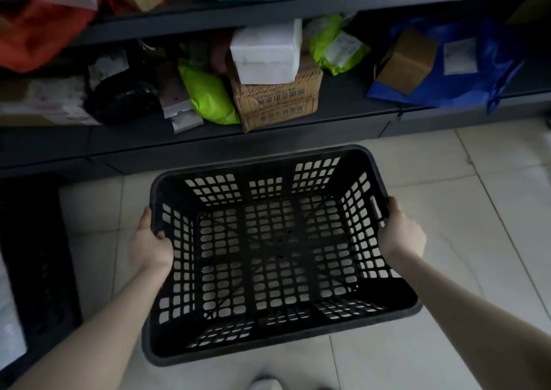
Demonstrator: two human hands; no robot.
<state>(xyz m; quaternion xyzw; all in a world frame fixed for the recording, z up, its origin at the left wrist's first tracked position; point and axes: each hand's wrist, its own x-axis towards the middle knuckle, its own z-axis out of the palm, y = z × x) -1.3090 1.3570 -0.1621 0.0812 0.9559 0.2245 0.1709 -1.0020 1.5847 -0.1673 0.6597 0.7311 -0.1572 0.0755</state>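
A black plastic lattice basket [259, 158] with nothing inside is in front of me over the pale tiled floor. My left hand [149, 245] grips its left rim, thumb hooked over the edge. On the opposite side my right hand [402, 234] grips the right rim beside a handle slot. Whether the basket rests on the floor or hangs above it, I cannot tell.
A dark low shelf [343, 112] runs across ahead, packed with parcels: a taped cardboard box [277, 103] under a white box [268, 53], green mailer bags [208, 94], a blue bag [465, 62]. Another black crate [35, 255] stands at the left. A shoe tip [265, 385] shows at the bottom.
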